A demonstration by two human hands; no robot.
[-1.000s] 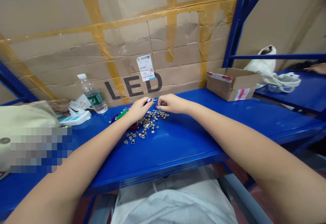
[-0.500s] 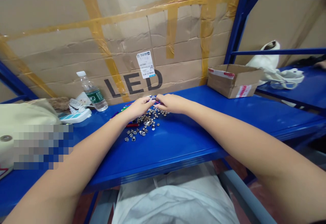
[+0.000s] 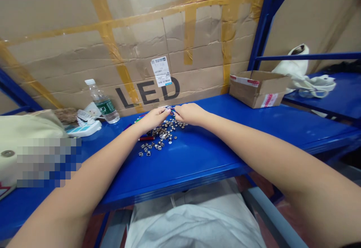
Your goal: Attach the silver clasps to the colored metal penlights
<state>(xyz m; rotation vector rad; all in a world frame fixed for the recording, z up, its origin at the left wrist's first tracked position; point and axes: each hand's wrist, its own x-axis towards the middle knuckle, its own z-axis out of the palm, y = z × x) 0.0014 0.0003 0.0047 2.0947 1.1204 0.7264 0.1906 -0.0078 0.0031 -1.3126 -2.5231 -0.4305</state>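
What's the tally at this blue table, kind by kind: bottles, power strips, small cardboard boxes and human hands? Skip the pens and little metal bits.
Bottle: 1
Power strip: 1
Small cardboard box: 1
Hands: 2, the left hand and the right hand
Total: 5

I see shiny, metallic-looking pieces (image 3: 162,132) on a smooth, glossy tabletop (image 3: 197,154). From them, I get a clear plastic bottle (image 3: 103,105) at ten o'clock and matt, creased cardboard (image 3: 208,33) at twelve.
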